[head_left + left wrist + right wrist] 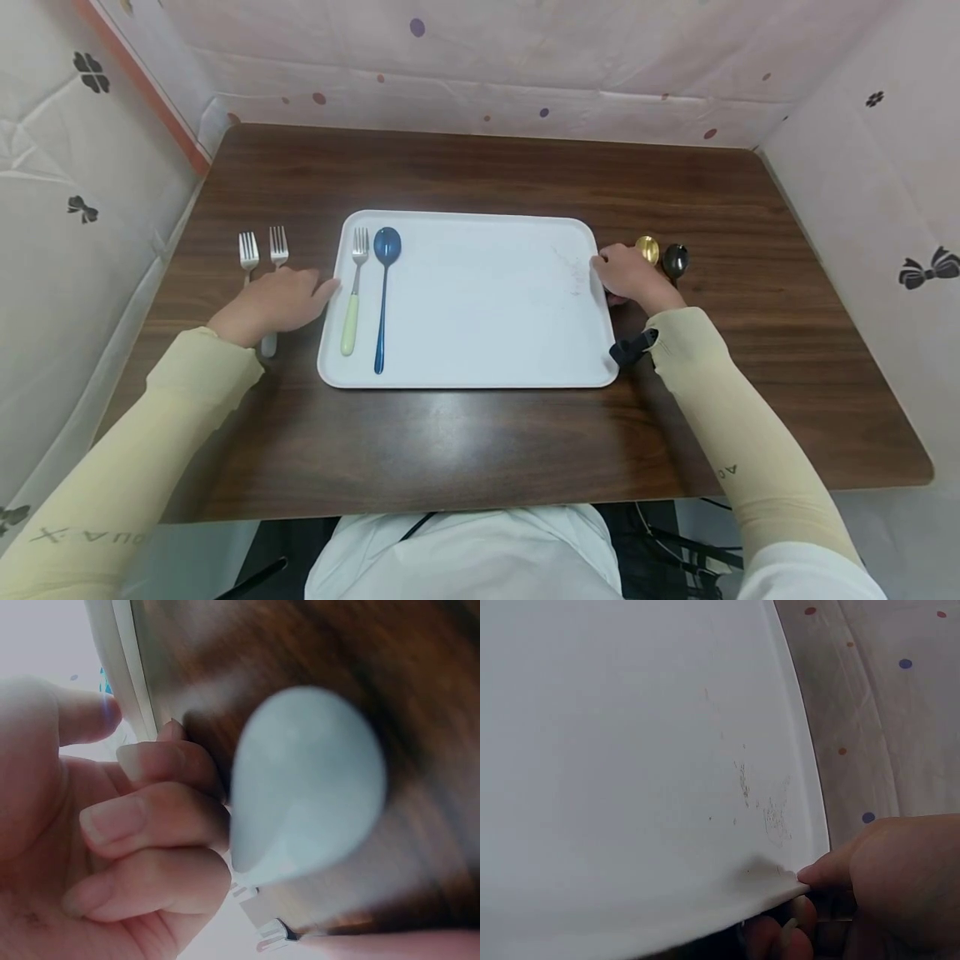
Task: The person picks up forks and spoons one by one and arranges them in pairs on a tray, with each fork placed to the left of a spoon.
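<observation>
A white rectangular tray (487,300) bears a green-handled fork (351,312) and a blue spoon (383,292) side by side near its left end. My left hand (277,300) is at the tray's left edge, thumb tip over the rim, the other fingers curled low beside it. My right hand (633,275) pinches the right edge; the right wrist view shows the thumb (821,871) on top and fingers curled underneath. Two forks, one on the left (248,250) and one on the right (278,246), lie partly hidden beneath my left hand.
Beyond my right hand lie a gold spoon (647,248) and a black spoon (675,261), handles hidden by the hand and wrist. A brown wooden table (480,171) carries everything. Patterned white sheets (487,75) hang behind it and along both sides.
</observation>
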Demonstrator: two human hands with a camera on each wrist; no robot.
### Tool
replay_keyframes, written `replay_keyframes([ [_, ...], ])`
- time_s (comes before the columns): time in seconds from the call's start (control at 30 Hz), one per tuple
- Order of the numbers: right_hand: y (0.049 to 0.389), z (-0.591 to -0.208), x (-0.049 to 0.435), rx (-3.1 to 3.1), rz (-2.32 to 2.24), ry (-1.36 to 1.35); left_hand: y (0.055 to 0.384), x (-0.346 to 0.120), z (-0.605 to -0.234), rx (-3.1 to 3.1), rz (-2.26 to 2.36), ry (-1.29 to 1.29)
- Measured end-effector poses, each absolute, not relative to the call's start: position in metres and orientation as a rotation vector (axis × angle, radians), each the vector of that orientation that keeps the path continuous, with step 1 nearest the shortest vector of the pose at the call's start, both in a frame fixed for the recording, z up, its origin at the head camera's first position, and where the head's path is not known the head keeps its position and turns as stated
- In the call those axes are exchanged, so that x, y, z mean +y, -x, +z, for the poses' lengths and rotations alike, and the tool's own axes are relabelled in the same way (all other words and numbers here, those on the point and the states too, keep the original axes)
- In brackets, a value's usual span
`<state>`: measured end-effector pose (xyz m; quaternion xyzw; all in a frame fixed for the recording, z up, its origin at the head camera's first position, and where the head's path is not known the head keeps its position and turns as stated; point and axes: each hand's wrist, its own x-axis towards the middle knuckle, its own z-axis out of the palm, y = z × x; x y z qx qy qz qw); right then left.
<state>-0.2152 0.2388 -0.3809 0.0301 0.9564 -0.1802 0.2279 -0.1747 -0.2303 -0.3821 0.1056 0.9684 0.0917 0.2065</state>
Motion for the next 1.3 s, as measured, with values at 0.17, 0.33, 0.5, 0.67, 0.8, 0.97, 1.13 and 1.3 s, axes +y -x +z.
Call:
replay_keyframes([
  [0.17, 0.216, -0.382, 0.237, 2.643, -0.493, -0.071, 0.175, -0.232, -0.382, 2.682, 0.284, -0.301],
  [0.33, 0.215, -0.384, 0.235, 2.664, -0.475, -0.053, 0.173, -0.241, -0.378, 2.637, 0.335, -0.315],
  [0.5, 0.214, -0.384, 0.235, 2.675, -0.475, -0.066, 0.167, -0.252, -0.369, 2.603, 0.358, -0.226],
  [0.67, 0.214, -0.383, 0.235, 2.676, -0.478, -0.078, 0.165, -0.263, -0.361, 2.611, 0.319, -0.218],
  [0.8, 0.213, -0.382, 0.236, 2.673, -0.485, -0.074, 0.166, -0.271, -0.358, 2.614, 0.291, -0.24],
  [0.97, 0.212, -0.381, 0.236, 2.672, -0.494, -0.066, 0.166, -0.277, -0.36, 2.647, 0.236, -0.29],
  [1.13, 0.211, -0.38, 0.236, 2.67, -0.512, -0.069, 0.166, -0.28, -0.362, 2.651, 0.211, -0.301],
  [1.3, 0.21, -0.379, 0.236, 2.66, -0.544, -0.078, 0.167, -0.281, -0.364, 2.635, 0.195, -0.296],
])
